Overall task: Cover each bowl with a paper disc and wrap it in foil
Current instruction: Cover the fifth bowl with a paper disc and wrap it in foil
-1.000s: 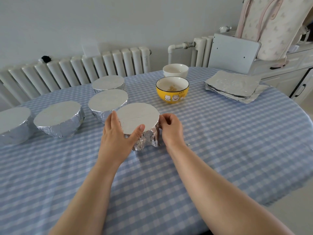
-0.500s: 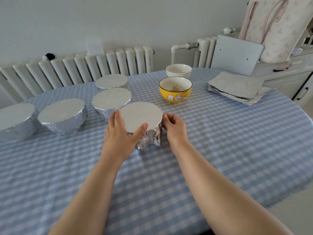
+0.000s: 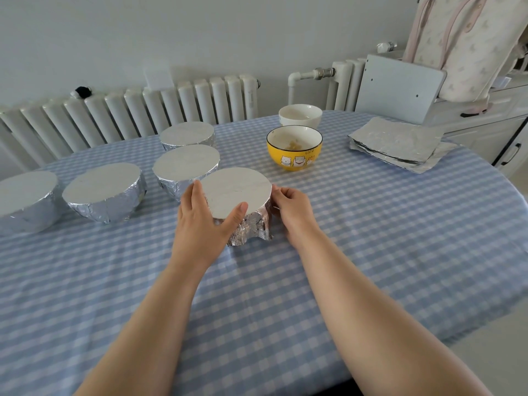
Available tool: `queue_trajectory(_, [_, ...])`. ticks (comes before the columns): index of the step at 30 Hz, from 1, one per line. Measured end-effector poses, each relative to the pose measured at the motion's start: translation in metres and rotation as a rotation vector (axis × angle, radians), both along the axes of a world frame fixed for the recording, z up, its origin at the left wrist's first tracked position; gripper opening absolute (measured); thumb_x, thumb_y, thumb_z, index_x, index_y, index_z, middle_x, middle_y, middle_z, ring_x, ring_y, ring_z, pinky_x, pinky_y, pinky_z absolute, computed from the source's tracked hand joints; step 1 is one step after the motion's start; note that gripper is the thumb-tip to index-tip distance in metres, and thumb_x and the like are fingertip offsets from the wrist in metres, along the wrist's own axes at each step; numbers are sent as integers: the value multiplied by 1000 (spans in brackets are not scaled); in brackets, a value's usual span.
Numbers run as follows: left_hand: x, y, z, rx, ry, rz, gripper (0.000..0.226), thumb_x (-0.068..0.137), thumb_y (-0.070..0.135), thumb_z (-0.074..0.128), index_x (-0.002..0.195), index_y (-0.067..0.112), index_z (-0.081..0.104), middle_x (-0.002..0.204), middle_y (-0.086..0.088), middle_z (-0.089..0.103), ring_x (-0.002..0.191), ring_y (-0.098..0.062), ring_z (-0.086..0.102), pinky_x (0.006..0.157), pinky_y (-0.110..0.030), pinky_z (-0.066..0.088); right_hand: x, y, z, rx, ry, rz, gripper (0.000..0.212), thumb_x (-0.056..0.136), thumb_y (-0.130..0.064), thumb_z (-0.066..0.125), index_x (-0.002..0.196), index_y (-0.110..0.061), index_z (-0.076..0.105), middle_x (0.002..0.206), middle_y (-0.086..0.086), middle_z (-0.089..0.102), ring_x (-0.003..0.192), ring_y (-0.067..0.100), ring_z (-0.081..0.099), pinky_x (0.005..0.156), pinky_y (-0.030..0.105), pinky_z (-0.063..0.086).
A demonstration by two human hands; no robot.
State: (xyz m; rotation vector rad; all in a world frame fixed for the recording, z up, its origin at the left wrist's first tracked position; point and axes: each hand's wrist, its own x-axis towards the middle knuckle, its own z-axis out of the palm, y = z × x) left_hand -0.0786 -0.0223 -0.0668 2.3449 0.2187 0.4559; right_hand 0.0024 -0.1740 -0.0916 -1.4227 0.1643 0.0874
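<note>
Checked tabletop: left hand and right hand grip bowl, crimping foil; yellow bowl likely next.

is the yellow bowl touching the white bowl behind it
Cannot tell. In the head view the yellow bowl overlaps the base of the white bowl, hiding any gap or contact.
</note>
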Motion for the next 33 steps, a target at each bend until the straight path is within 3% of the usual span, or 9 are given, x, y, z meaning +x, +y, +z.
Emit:
queue_trajectory(5, [0, -1, 0, 1, 6, 2, 122, 64, 81, 44, 156, 8, 12, 160, -6, 16, 148, -25, 17, 119, -42, 24, 0, 1, 4, -15, 42, -43, 16, 95, -27, 65, 94, -12, 65, 85, 3, 70, 72, 14, 65, 68, 30, 56])
queue_trajectory(11, [-1, -2, -1, -25, 3, -2, 119, 66, 78, 49, 155, 9, 12, 160, -5, 15, 148, -24, 17, 119, -41, 23, 0, 3, 7, -96, 63, -37, 12, 95, -25, 63, 84, -20, 64, 87, 3, 72, 80, 20, 67, 78, 41, 59])
queue_trajectory(15, [0, -2, -1, -36, -4, -6, 121, 64, 79, 48, 155, 9, 13, 160, -6, 15, 148, -23, 16, 118, -39, 22, -1, 6, 8, -134, 31, -54, 13, 97, -22, 60, 83, -21, 60, 85, 0, 69, 80, 19, 65, 79, 41, 57])
queue_trajectory(20, [0, -2, -6, -65, -35, 8, 116, 66, 75, 54, 155, 9, 16, 158, -7, 21, 146, -23, 20, 118, -37, 23, -6, 10, 7, -223, -19, -119, 20, 98, -14, 55, 84, -29, 56, 85, -9, 65, 82, 12, 64, 77, 33, 54])
queue_trajectory(26, [0, -2, -6, -71, -61, 2, 116, 66, 76, 55, 154, 10, 18, 157, -6, 23, 144, -23, 24, 118, -40, 26, -19, 8, 8, -96, -71, -295, 37, 95, 3, 37, 101, -20, 64, 97, -5, 67, 96, 11, 64, 88, 29, 54])
queue_trajectory(30, [1, -4, -3, -74, -53, 0, 114, 66, 74, 55, 154, 10, 19, 157, -6, 22, 145, -23, 22, 117, -42, 27, -38, 4, 16, -151, -243, -226, 47, 90, 6, 38, 110, -18, 73, 103, -11, 70, 100, -1, 63, 82, 10, 47])
queue_trajectory(33, [0, -4, -3, -71, -49, 1, 114, 66, 74, 55, 154, 10, 20, 157, -7, 22, 145, -23, 22, 118, -43, 27, -41, 6, 17, -120, -227, -192, 51, 89, 7, 37, 113, -20, 73, 109, -8, 72, 103, 1, 64, 85, 14, 49])
